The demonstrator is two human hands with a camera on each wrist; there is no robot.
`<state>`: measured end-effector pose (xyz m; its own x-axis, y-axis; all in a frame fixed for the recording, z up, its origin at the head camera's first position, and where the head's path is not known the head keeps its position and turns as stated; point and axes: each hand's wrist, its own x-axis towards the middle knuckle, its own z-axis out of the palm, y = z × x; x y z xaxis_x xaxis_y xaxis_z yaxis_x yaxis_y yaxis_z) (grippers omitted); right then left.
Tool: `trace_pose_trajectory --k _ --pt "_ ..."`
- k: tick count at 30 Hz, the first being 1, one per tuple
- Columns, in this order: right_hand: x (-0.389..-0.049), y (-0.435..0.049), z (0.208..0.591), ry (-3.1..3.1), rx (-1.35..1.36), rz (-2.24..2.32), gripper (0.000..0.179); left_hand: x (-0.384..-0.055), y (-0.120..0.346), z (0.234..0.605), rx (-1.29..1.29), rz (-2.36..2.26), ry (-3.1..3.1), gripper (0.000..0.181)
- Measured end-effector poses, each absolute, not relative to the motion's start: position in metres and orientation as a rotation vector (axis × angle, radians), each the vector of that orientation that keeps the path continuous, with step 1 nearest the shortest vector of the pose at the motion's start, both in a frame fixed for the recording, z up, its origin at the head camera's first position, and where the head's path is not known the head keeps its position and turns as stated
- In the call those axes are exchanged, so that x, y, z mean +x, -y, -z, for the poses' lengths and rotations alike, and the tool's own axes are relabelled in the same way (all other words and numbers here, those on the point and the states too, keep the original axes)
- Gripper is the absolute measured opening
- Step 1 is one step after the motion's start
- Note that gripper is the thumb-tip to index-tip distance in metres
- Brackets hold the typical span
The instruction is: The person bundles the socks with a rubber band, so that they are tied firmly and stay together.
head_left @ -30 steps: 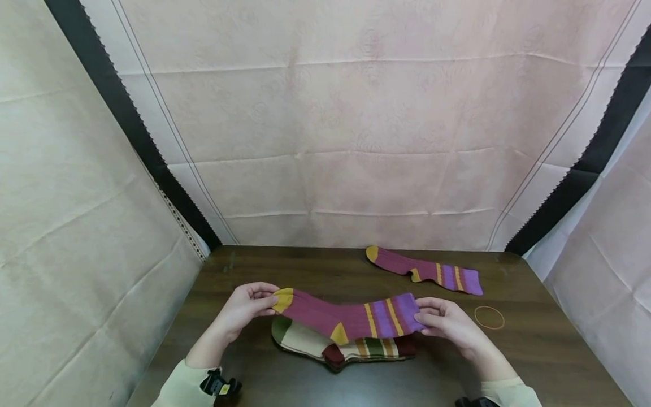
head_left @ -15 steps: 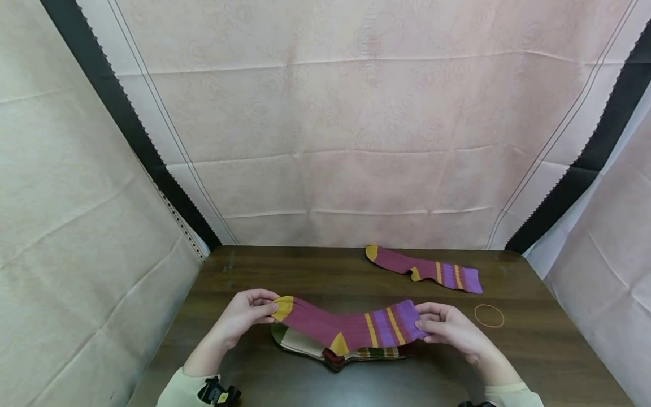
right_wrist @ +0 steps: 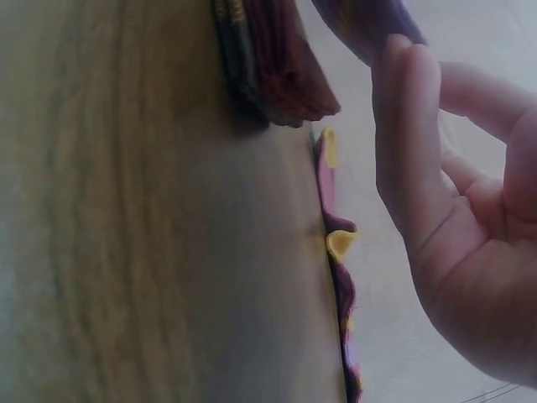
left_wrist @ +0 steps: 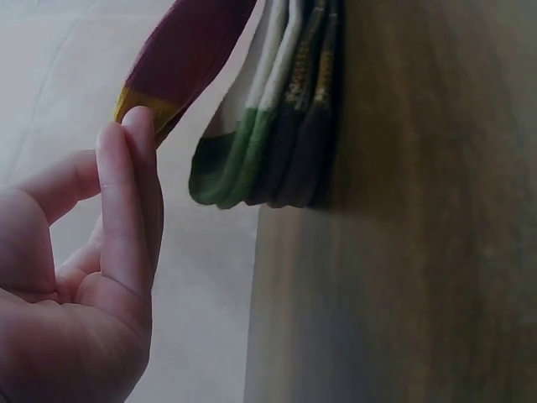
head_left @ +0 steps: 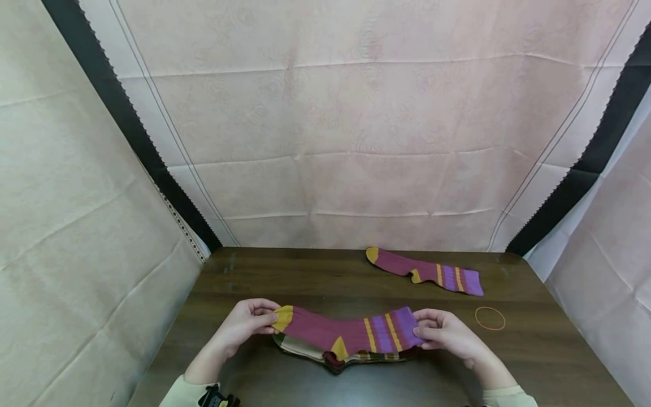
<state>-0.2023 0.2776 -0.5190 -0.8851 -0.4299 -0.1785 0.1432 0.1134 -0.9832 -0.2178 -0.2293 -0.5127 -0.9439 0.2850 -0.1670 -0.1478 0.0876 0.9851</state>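
Observation:
A maroon sock (head_left: 325, 332) with yellow toe and heel and purple stripes is stretched between my two hands. My left hand (head_left: 247, 323) pinches its yellow toe; my right hand (head_left: 443, 332) pinches the purple cuff. Directly beneath lies a stack of socks (head_left: 305, 349), mostly covered in the head view. In the left wrist view the stacked socks (left_wrist: 243, 159) show green and dark toes, with the held sock (left_wrist: 189, 59) just above and apart from them. Dark red cuffs of the stack (right_wrist: 289, 84) appear in the right wrist view.
A matching maroon sock (head_left: 422, 270) lies flat at the table's back right. In front of it is a thin yellowish rubber band (head_left: 490, 319). The brown wooden table (head_left: 285, 390) is enclosed by pale fabric walls (head_left: 356, 186) at the back and sides.
Both hands have lowered the held maroon sock toward me, so it now covers more of the stack. The other sock and the rubber band have stayed in place.

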Motion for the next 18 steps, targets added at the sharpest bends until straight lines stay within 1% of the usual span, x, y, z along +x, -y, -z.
trace_pose_trajectory --k 11,18 --pt "-0.2017 -0.2729 0.5265 -2.026 -0.304 1.761 0.040 -0.2178 0.2288 0.5182 0.141 -1.873 -2.099 0.031" --pt "-0.2017 -0.2703 0.5283 -2.040 -0.296 1.758 0.039 -0.2164 0.2311 0.5175 0.127 -1.865 -2.116 0.031"
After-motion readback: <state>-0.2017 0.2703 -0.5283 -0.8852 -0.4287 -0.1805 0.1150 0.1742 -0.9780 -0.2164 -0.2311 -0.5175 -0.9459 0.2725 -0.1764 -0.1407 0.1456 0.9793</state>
